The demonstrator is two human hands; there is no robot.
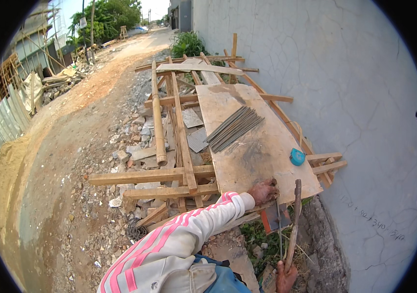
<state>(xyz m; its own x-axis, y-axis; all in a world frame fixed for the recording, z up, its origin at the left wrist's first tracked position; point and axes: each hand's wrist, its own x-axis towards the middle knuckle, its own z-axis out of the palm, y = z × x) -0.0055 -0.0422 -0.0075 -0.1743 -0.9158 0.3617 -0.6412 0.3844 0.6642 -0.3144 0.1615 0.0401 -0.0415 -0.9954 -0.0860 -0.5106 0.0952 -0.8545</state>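
Note:
My left hand (264, 191) rests at the near edge of a stained plywood board (286, 146), its fingers curled at the upper end of a thin metal rod (279, 227). Low in the view, my right hand (285, 277) grips the lower part of a rough wooden stick (294, 227). That stick runs upward beside the rod, and its top reaches over the board. Beneath the rod, an orange and dark grey flat piece (270, 220) shows at the board's edge. Farther up the board lies a bundle of thin steel rods (235, 128). A turquoise tape measure (297, 156) sits near the right edge.
Wooden beams (154, 176) and a bamboo pole (158, 122) form a rough frame under and left of the board. A cracked grey wall (355, 97) stands close on the right. Broken rubble (115, 195) covers the ground to the left, beside a dirt road (62, 171).

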